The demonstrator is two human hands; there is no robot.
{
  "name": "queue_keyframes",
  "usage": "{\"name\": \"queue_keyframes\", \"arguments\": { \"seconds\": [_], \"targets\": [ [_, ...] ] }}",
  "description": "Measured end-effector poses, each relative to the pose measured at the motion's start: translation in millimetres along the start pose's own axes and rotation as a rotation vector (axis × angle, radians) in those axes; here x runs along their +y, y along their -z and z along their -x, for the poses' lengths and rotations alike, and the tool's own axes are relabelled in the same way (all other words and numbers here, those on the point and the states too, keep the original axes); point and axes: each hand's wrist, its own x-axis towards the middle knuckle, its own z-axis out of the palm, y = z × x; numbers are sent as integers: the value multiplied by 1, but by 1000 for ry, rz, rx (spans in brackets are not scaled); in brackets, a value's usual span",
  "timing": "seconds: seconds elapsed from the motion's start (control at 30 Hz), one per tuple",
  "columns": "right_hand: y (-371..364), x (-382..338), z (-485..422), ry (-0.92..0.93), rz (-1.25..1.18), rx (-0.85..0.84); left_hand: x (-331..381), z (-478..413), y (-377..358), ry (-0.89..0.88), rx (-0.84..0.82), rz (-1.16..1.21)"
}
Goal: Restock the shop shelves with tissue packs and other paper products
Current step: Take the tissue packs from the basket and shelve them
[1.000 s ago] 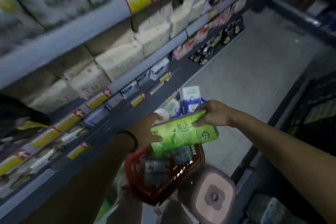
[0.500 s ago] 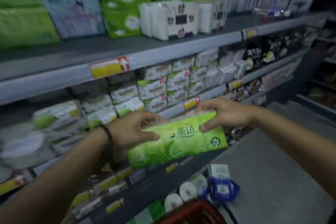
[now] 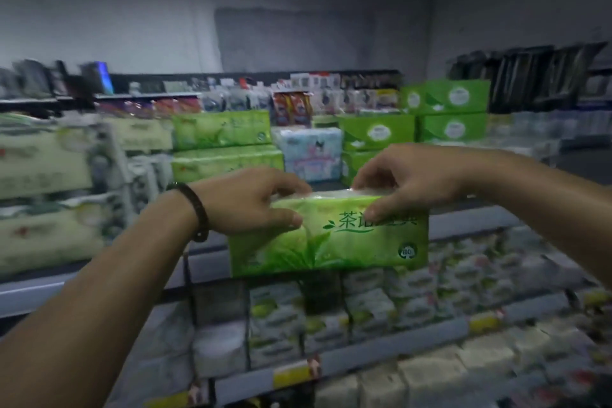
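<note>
Both hands were on the green tissue pack, held in the air at top-shelf height and not yet resting on any shelf.

- Left hand: gripped the pack's upper left end, thumb on the front face, fingers curled over the top edge. Dark bracelet on that wrist.
- Right hand: pinched the top edge near the middle-right, thumb on the printed face, other fingers behind.
- Beyond the left hand: a stack of matching green packs, two high, probably the target slot. Between and beyond the hands sat a blue-and-pink pack. Beyond the right hand were green tissue boxes.
- Below the hands: the shelf edge, then rows of small packs.

Risks as I read it:
1. The hold was on the top edge only and the bulk hung free. The wrap looked slick and soft, so it could slide out of the pinch if one hand let go early.
2. A third pack on that stack could push the top one back or tip it, since soft packs don't sit flat.
3. The gap beside the blue-and-pink pack looked tight, and a skewed entry could knock it over.
4. The view was motion-blurred, so I couldn't confirm the stack's depth or the free space behind it.
</note>
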Motion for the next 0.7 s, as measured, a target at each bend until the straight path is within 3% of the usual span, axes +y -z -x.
{"name": "queue_keyframes", "arguments": {
  "seconds": [0.23, 0.43, 0.7],
  "targets": [
    [7, -42, -130, 37, 195, 41, -88, -7, 43, 275, 56, -186],
    [-18, -57, -222, -30, 195, 44, -151, -42, 29, 515, 100, -203],
    [-44, -54, -291, -96, 224, 115, -212, -60, -4, 619, 232, -357]
  ]
}}
